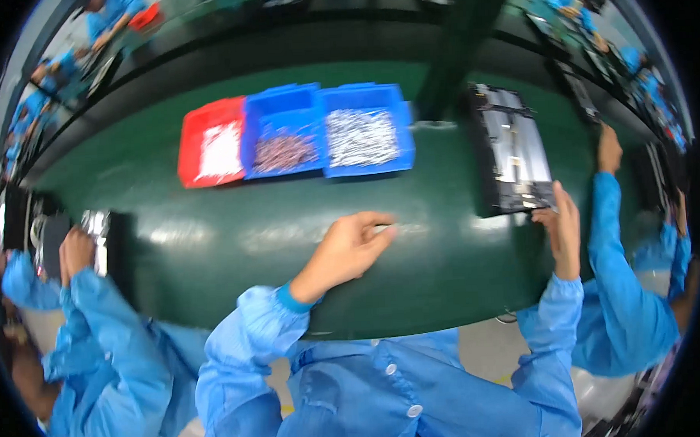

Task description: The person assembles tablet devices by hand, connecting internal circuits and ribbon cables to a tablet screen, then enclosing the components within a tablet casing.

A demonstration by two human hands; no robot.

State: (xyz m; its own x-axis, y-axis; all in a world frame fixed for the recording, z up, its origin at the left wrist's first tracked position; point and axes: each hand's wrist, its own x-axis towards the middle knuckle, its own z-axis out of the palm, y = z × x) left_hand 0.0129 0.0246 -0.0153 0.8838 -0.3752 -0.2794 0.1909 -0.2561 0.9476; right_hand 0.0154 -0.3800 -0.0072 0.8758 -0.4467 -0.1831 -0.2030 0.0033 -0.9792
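My left hand (347, 251) is over the middle of the green work surface, thumb and fingertips pinched together. A tiny whitish piece shows between the fingertips, too small to name. My right hand (564, 229) is at the near right corner of a black-framed unit (514, 145) with silver panels, thumb and fingers around its edge. The unit lies on the surface to the right. Beyond my left hand stand a blue bin (368, 169) of small silvery parts, another blue bin (281, 101) of small copper-brown parts, and a red bin (188, 151) with white pieces in it.
The green work surface (235, 278) curves across the view. A dark post (458, 50) rises behind the bins. At the left a co-worker's hands (76, 252) are on a dark and silver unit; at the right another person's hand (609, 149) reaches toward a black unit (579, 91).
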